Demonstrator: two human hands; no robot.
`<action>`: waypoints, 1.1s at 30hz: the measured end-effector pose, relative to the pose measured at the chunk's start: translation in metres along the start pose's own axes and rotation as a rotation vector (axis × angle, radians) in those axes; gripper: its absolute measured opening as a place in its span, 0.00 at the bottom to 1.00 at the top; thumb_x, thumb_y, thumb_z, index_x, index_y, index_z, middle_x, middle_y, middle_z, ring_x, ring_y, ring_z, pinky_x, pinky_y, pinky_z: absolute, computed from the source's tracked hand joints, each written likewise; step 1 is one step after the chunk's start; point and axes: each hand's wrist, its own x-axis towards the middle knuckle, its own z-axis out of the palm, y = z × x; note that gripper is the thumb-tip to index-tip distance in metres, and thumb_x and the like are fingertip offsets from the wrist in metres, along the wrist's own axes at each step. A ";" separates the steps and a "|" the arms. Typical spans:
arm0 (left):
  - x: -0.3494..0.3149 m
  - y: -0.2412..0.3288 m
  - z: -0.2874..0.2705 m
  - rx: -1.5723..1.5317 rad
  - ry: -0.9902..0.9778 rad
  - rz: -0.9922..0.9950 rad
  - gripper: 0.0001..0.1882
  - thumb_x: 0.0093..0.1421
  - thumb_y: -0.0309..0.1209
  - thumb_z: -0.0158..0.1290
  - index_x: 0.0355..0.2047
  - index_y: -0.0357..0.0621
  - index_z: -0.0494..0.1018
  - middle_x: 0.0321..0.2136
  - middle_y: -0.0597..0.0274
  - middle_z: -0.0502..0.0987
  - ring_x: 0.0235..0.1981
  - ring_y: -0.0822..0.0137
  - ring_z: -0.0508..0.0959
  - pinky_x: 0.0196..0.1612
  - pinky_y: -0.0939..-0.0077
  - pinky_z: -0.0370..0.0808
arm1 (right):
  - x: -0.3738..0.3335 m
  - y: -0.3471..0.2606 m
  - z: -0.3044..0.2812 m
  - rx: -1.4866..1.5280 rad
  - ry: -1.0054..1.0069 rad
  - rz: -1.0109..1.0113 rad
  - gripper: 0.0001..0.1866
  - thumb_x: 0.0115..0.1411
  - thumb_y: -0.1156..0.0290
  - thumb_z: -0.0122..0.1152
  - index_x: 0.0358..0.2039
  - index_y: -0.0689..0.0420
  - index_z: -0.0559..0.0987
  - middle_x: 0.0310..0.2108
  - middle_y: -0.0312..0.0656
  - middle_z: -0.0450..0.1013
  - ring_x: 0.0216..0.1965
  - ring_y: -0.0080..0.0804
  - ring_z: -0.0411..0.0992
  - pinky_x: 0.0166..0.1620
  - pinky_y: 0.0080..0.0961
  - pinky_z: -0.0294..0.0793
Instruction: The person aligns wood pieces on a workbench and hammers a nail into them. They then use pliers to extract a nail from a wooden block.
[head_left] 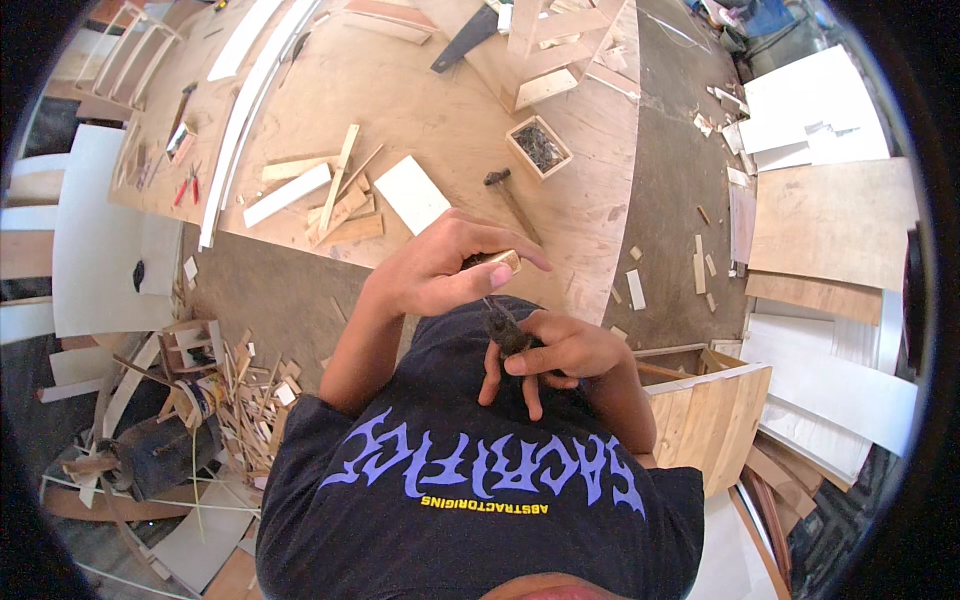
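Note:
In front of my chest, my left hand [445, 262] is closed around a small piece of light wood [511, 261], its end showing between thumb and fingers. Just below and to the right, my right hand [565, 350] is curled about a dark, rough-looking thing [505, 332] whose kind I cannot make out. Something thin and dark rises from it toward my left hand; whether the two join is unclear. Beyond my hands, a hammer [514, 208] lies on the plywood worktable [470, 130]. Near it stands a small wooden box [540, 147] full of dark nails.
Wood offcuts [340, 205] and a white panel [413, 194] lie on the table, with red-handled pliers [188, 186] and a handsaw [466, 40] farther off. A wooden cabinet [712, 420] stands to my right. Scrap wood [262, 400] heaps on the floor at left.

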 end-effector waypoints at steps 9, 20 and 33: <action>0.005 -0.009 0.005 -0.008 0.016 0.028 0.27 0.60 0.44 0.48 0.45 0.32 0.82 0.27 0.43 0.81 0.28 0.52 0.81 0.35 0.63 0.76 | 0.000 0.000 -0.003 0.001 0.033 -0.008 0.18 0.72 0.62 0.57 0.43 0.68 0.78 0.40 0.53 0.82 0.18 0.23 0.77 0.15 0.12 0.65; 0.007 -0.018 0.005 -0.001 0.069 0.050 0.26 0.59 0.43 0.47 0.42 0.33 0.82 0.25 0.45 0.80 0.24 0.54 0.79 0.30 0.64 0.73 | 0.002 0.004 -0.003 -0.121 0.140 -0.071 0.15 0.72 0.59 0.57 0.37 0.59 0.79 0.29 0.38 0.80 0.19 0.16 0.64 0.22 0.15 0.60; 0.016 -0.014 0.007 0.031 0.120 0.007 0.21 0.60 0.45 0.45 0.28 0.37 0.75 0.22 0.53 0.72 0.23 0.55 0.74 0.29 0.65 0.69 | 0.004 0.004 -0.001 -0.046 0.199 -0.193 0.15 0.72 0.62 0.57 0.33 0.61 0.76 0.25 0.39 0.75 0.29 0.27 0.73 0.37 0.26 0.70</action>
